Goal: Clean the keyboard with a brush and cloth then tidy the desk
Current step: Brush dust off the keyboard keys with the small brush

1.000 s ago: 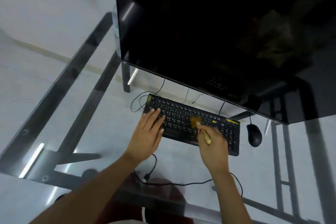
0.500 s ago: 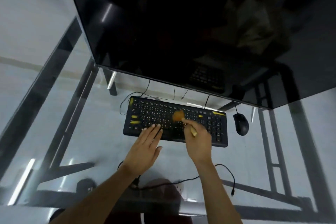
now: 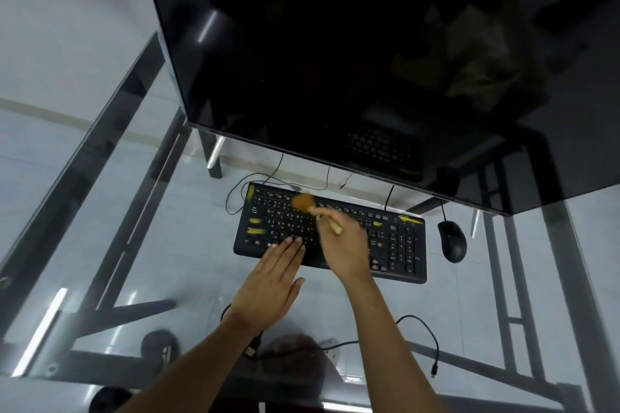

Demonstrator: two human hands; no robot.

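Observation:
A black keyboard with yellow marks lies on the glass desk below the monitor. My right hand grips a small brush with a pale wooden handle; its orange-brown bristles touch the upper left rows of keys. My left hand lies flat with fingers together, its fingertips resting on the keyboard's front edge near the space bar. No cloth is visible.
A large dark monitor leans over the back of the desk. A black mouse sits right of the keyboard. A loose black cable curls near the front edge. The desk's metal frame shows through the glass.
The brush has swept leftward and away from me across the keys, from the middle rows to the upper left. My left hand slid back from the keys to the keyboard's front edge.

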